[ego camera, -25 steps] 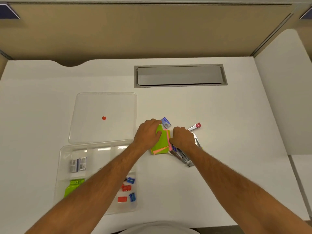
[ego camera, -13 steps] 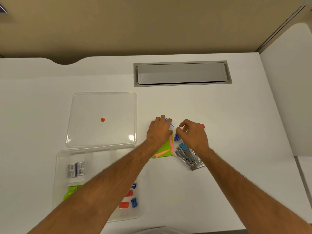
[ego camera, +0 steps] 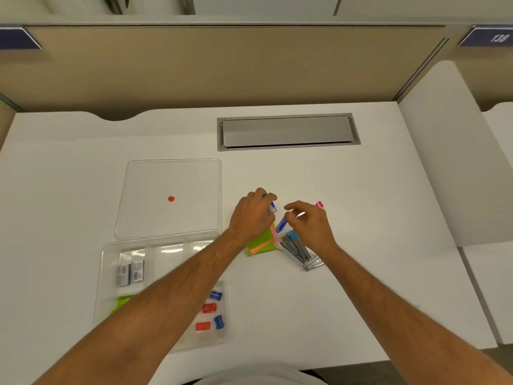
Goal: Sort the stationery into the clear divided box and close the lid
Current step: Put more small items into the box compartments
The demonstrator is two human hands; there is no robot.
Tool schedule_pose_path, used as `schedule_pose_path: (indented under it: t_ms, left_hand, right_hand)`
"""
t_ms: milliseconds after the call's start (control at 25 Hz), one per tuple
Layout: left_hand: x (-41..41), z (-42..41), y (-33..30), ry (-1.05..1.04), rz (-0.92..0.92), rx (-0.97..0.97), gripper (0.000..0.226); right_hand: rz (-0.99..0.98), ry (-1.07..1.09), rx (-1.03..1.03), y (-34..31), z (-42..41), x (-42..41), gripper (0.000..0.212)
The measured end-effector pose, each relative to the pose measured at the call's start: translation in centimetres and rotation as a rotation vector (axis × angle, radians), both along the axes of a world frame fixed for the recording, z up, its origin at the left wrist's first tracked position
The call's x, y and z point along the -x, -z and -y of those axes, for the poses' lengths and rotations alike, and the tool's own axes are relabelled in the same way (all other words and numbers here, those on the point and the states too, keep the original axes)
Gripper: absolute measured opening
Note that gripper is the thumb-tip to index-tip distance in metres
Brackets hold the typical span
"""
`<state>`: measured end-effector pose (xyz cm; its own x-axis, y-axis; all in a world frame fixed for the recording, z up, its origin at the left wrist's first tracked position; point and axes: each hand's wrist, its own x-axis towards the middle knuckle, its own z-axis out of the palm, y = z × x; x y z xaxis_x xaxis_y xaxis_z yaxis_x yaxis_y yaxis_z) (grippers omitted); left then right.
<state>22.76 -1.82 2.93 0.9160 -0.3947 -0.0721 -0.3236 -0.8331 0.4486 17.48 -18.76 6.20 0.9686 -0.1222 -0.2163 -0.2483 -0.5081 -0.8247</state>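
Stationery still loose on the counter (ego camera: 347, 190), right of the clear divided box (ego camera: 108, 273): green sticky-note pad (ego camera: 261, 241), pile of metal clips (ego camera: 298, 250), small blue-and-white packets. Left hand (ego camera: 251, 215) fingers curled round one packet (ego camera: 272, 207); right hand (ego camera: 311, 222) pinches a second blue packet (ego camera: 281, 225). Box holds grey packets and sharpeners (ego camera: 212, 312); lid (ego camera: 169, 198) lies flat behind it. Risks, as judged: a light pinch could drop a packet; left forearm crosses low over the box and could nudge it; the clips look loosely fanned, likely to scatter if brushed; packets may land in the wrong compartment.
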Motion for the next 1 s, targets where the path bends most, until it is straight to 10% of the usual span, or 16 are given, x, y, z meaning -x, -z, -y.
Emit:
schedule_pose_path:
  t_ms: [320, 1000]
  left_hand:
    - [7.6, -6.4, -3.4, -0.207, 0.012, 0.161, 0.035]
    - [15.7, -22.5, -4.2, -0.359, -0.013, 0.249, 0.053]
  right_hand:
    - [-0.272, 0.143, -0.68, -1.8, -3.8, 3.0, 0.016]
    - [-0.519, -0.089, -0.91, -1.5, -19.6, 6.6, 0.029]
